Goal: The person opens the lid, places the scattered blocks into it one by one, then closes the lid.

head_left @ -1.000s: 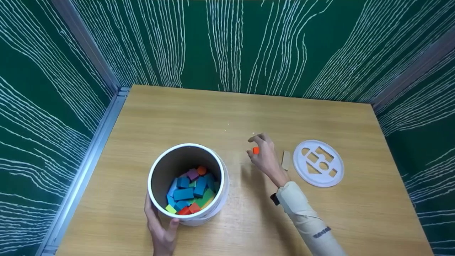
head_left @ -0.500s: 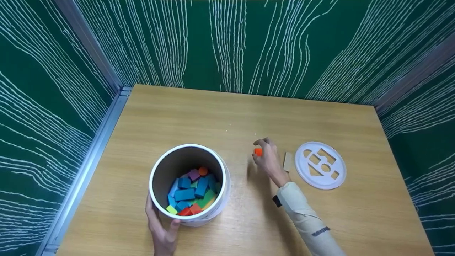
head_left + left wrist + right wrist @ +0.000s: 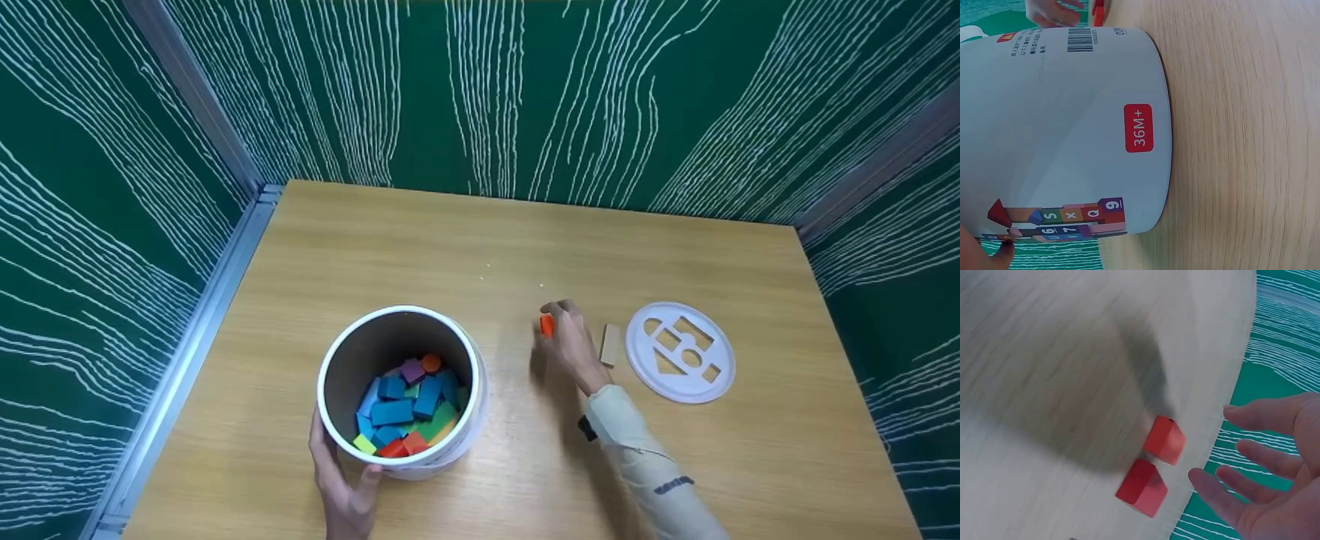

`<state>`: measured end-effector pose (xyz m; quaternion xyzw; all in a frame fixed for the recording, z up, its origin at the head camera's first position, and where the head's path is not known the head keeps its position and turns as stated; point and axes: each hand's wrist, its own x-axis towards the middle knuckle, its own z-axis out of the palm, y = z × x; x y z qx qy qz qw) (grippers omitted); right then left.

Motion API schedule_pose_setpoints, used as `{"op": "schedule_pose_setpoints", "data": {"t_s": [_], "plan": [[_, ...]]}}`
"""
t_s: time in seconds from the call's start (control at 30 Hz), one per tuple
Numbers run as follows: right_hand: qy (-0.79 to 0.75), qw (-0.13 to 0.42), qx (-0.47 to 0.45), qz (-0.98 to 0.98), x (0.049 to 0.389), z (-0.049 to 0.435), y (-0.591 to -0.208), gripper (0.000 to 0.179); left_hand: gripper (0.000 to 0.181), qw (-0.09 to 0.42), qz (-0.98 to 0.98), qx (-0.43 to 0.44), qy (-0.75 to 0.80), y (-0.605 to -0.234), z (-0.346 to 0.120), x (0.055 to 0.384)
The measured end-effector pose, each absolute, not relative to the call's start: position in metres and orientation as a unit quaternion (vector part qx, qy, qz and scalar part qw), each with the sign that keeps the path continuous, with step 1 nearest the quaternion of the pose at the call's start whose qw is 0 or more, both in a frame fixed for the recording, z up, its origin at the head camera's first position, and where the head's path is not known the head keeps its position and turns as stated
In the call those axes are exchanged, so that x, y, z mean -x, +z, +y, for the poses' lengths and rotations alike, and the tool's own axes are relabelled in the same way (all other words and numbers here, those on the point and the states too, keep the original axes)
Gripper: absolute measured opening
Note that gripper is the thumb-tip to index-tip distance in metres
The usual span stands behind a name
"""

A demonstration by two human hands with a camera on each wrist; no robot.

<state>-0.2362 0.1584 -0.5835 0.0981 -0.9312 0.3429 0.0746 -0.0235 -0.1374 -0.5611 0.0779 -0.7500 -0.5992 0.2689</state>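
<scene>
A white bucket [image 3: 480, 420] full of coloured building blocks [image 3: 394, 411] stands on the table in the head view. My left hand [image 3: 343, 495] holds its near left side; most of those fingers are hidden behind the wall. In the left wrist view, printed labels cover the bucket [image 3: 1072, 140]. My right hand [image 3: 570, 337] hovers over two red blocks, its fingers spread and slightly bent. The right wrist view has a red block [image 3: 1141, 488] and an orange-red block [image 3: 1165, 440] side by side on the table, apart from that hand's fingers [image 3: 1216, 492].
A plain wooden block [image 3: 610, 345] lies just right of my right hand. Beyond it is a white round lid [image 3: 645, 367] with cut-out shapes. Small white specks dot the wooden table [image 3: 420, 240]. Green walls [image 3: 420, 97] with white streaks enclose the back and sides.
My right hand has shifted slightly right and nearer, and its thumb and fingers stand closer together in the head view. The view itself drifts a little. My left hand stays on the bucket.
</scene>
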Motion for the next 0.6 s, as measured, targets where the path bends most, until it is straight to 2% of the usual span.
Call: {"op": "schedule_pose_setpoints", "data": {"t_s": [0.4,0.6], "plan": [[0.304,-0.057,-0.088,-0.947,0.2355,0.1572,-0.5873,0.049,0.086,0.253,-0.757,-0.106,-0.593,-0.5557,-0.1356,0.0232],[0.292,-0.068,-0.091,-0.950,0.2355,0.1576,-0.5926,0.048,0.086,0.250,-0.762,-0.111,-0.587,-0.5551,-0.1349,0.0232]]}}
